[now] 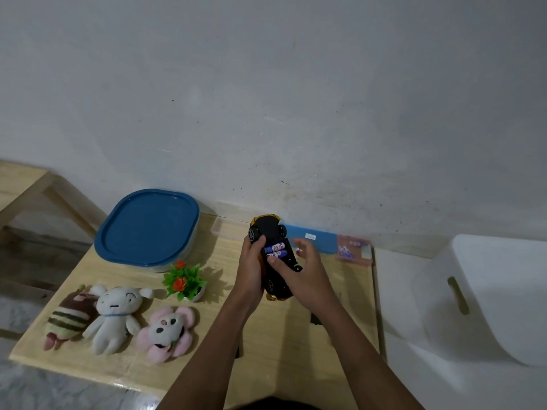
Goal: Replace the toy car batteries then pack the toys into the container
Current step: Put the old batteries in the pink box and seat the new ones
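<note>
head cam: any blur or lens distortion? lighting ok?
Head view: dim, flat light, soft shadows under the potted plant; right hand and the pink packet are motion-smeared; toy car and its batteries readable; wide-angle bending tilts the table edge.

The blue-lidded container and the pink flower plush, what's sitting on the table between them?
In the head view, a small potted plant with orange flowers stands between the blue-lidded container and the pink flower plush.

Both forearms reach forward, converging on the toy car (272, 255). The left hand (251, 269) grips its left flank — fingers curled over the underside. The right hand (299, 272) sits against its right side, thumb pressing inward, fingers (300, 242) spread loose.
</note>
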{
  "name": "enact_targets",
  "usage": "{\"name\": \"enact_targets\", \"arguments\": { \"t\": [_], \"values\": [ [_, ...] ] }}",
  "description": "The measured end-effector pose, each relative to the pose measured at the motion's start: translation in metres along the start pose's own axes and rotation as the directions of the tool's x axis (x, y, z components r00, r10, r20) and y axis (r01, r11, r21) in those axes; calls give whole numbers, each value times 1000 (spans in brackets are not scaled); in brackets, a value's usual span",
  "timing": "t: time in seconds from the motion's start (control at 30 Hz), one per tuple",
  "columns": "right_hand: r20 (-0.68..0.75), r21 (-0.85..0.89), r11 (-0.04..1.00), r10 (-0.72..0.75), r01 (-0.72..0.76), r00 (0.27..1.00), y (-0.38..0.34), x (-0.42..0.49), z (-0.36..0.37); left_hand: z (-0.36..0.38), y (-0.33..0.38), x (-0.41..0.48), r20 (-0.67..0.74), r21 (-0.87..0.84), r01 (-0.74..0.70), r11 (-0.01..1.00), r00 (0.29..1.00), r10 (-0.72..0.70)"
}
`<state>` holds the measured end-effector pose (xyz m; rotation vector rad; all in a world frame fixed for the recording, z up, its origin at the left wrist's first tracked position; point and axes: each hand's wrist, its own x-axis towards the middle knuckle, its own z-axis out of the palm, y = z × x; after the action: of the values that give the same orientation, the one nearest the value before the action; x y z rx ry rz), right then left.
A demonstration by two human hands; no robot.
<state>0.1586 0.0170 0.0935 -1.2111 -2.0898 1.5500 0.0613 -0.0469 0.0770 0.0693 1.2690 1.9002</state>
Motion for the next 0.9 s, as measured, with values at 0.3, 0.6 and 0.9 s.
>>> {"name": "enact_targets", "arguments": {
  "t": [0.3, 0.6, 0.9],
  "values": [
    [197, 301, 939, 111, -168, 974, 0, 7, -6, 1, 1, 2, 49, 79, -1, 997, 999, -3],
    [166, 305, 935, 134, -180, 977, 22, 27, -6, 0, -3, 14, 41, 34, 91, 995, 995, -92],
    [12, -473, 876, 112, -93, 994, 106, 99, -16, -18, 4, 39, -24, -61, 155, 986, 987, -157]
  ]
}}
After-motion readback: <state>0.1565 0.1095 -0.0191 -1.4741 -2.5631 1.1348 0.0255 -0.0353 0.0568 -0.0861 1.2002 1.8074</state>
